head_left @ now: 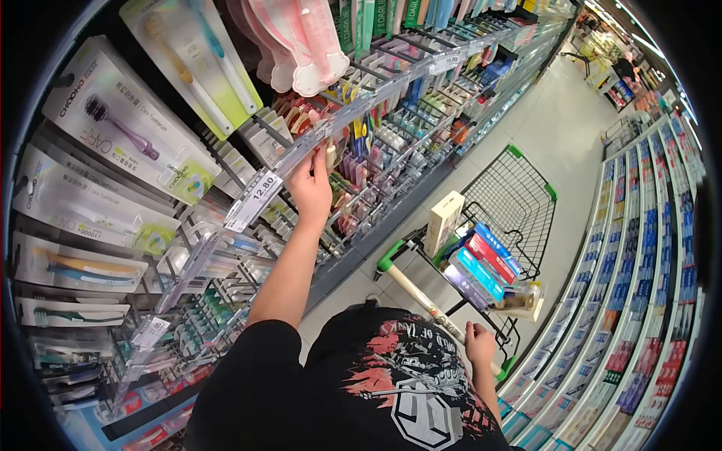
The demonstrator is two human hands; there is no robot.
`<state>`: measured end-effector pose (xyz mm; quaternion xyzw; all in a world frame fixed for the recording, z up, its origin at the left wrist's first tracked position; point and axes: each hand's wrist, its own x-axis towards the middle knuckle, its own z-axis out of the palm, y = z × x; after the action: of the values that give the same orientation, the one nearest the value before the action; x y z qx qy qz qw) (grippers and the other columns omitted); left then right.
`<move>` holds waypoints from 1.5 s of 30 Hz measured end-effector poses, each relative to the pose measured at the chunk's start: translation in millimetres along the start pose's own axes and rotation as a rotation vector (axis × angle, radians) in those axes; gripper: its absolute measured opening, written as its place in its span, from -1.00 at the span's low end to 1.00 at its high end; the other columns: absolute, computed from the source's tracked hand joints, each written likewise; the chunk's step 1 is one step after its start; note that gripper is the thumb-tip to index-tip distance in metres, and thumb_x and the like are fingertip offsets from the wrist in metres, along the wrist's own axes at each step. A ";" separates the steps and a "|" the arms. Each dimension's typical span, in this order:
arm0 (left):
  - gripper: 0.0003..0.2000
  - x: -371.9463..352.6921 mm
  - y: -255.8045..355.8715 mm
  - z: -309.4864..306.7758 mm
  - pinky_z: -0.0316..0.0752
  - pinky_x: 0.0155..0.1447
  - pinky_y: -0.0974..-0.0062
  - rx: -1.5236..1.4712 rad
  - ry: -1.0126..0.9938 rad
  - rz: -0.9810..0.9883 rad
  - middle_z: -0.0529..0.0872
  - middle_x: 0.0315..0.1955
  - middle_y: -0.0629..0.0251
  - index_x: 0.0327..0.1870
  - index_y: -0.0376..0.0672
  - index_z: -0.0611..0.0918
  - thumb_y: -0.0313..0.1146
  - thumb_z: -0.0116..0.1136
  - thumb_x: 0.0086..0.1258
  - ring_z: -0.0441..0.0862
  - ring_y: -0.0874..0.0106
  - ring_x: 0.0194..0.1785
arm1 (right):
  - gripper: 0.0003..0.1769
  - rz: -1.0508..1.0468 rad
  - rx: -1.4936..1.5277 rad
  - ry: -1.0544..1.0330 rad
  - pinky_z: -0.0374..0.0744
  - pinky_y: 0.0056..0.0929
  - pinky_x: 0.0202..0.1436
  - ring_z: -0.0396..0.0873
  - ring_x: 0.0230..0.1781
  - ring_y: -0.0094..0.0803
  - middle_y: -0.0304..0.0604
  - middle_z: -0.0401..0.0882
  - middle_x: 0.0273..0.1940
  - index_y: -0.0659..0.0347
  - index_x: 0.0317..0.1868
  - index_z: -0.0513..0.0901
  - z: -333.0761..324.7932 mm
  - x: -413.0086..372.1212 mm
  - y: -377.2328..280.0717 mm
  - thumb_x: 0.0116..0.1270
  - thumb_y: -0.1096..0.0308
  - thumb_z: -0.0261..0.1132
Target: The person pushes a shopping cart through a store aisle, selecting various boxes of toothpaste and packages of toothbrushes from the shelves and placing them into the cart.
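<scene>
My left hand (310,186) is raised to the shelf on the left, its fingers pressed together just below the clear price rail (342,118). Whatever the fingertips hold is too small to make out. Small hanging packs crowd the hooks around them. Lower right, my right hand (480,344) is closed on the handle (429,307) of a shopping cart (489,195). Several boxes lie at the near end of the cart, among them a red box (489,255), a blue box (480,276) and an upright cream box (444,222).
Packaged toothbrushes (124,128) hang in rows at the left, near a price tag (254,200) reading 12.80. Pink packs (297,45) hang above my left hand. Across the tiled aisle (519,113), a long shelf (624,301) of boxed goods curves along the right.
</scene>
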<state>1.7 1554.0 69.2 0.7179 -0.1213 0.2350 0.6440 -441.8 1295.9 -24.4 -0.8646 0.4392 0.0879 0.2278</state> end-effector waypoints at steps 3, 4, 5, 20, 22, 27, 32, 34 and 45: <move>-0.79 -6.7 5.2 0.0 0.61 -0.20 0.51 0.021 0.016 0.074 0.81 -0.25 0.29 0.07 -0.35 0.74 -0.37 0.22 0.64 0.70 0.54 -0.31 | -0.47 -0.005 -0.006 -0.006 0.64 0.05 -0.10 0.73 -0.24 0.14 0.10 0.77 -0.33 0.21 -0.25 0.78 2.5 -0.4 2.4 0.55 -0.11 0.18; -0.79 -9.2 6.8 0.4 0.61 -0.20 0.51 0.018 0.007 0.071 0.81 -0.25 0.29 0.07 -0.35 0.74 -0.37 0.22 0.64 0.70 0.54 -0.31 | -0.48 -0.004 -0.010 -0.010 0.63 0.06 -0.10 0.73 -0.24 0.15 0.11 0.76 -0.33 0.21 -0.25 0.77 2.4 -0.1 2.1 0.55 -0.10 0.18; -0.79 -11.8 9.0 0.1 0.60 -0.17 0.52 -0.018 -0.023 0.023 0.81 -0.25 0.28 0.06 -0.35 0.73 -0.37 0.22 0.65 0.69 0.56 -0.28 | -0.47 0.004 -0.016 -0.017 0.63 0.07 -0.09 0.72 -0.24 0.15 0.12 0.76 -0.32 0.22 -0.26 0.77 1.5 -0.8 1.6 0.55 -0.10 0.18; -0.85 -26.5 13.0 8.0 0.51 0.02 0.67 -0.250 -0.278 -0.143 0.77 -0.14 0.41 0.02 -0.31 0.67 -0.41 0.17 0.69 0.62 0.70 -0.10 | -0.46 -0.010 -0.004 0.003 0.62 0.04 -0.18 0.71 -0.31 0.17 0.14 0.73 -0.38 0.21 -0.25 0.79 15.1 1.2 12.3 0.54 -0.11 0.18; -0.85 -38.7 -3.8 3.5 0.53 0.04 0.67 -0.250 -0.360 -0.202 0.77 -0.12 0.39 0.05 -0.34 0.67 -0.44 0.18 0.67 0.63 0.69 -0.08 | -0.49 -0.021 0.051 0.017 0.63 0.05 -0.16 0.72 -0.30 0.17 0.15 0.74 -0.38 0.20 -0.22 0.79 16.8 1.9 13.3 0.53 -0.10 0.20; -0.84 -79.8 -0.1 22.3 0.55 0.01 0.65 -0.201 -0.541 -0.185 0.71 -0.08 0.33 0.03 -0.41 0.66 -0.47 0.23 0.63 0.64 0.65 -0.07 | -0.50 0.037 0.031 -0.012 0.68 0.04 -0.10 0.75 -0.23 0.12 0.10 0.78 -0.31 0.10 -0.23 0.80 7.7 1.2 3.9 0.52 -0.14 0.18; -0.80 -122.2 14.3 104.7 0.68 -0.13 0.47 -0.018 -0.799 -0.129 0.79 -0.18 0.15 -0.01 -0.40 0.75 -0.43 0.34 0.51 0.81 0.47 -0.15 | -0.47 0.032 0.006 -0.040 0.68 0.05 -0.10 0.75 -0.22 0.12 0.12 0.78 -0.30 0.11 -0.26 0.79 4.4 2.1 1.7 0.52 -0.16 0.15; -0.76 -134.0 12.1 146.4 0.66 -0.16 0.41 0.093 -0.812 -0.140 0.86 -0.31 0.12 -0.06 -0.30 0.77 -0.30 0.37 0.45 0.86 0.30 -0.26 | -0.47 0.043 -0.004 -0.045 0.68 0.06 -0.09 0.75 -0.21 0.12 0.12 0.78 -0.30 0.12 -0.26 0.79 4.3 2.0 1.7 0.51 -0.16 0.15; -0.79 -204.5 -46.9 252.7 0.70 0.01 -0.01 0.652 -0.963 -0.094 0.83 -0.23 -0.08 -0.20 -0.24 0.77 -0.28 0.22 0.49 0.81 -0.10 -0.10 | -0.49 0.042 0.003 -0.022 0.69 0.06 -0.10 0.76 -0.24 0.10 0.10 0.78 -0.32 0.11 -0.26 0.80 3.4 4.4 1.9 0.49 -0.14 0.18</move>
<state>-106.0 1286.3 -87.6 0.9097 -0.2897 -0.1215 0.2716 -440.5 1293.4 -29.5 -0.8539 0.4547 0.1013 0.2319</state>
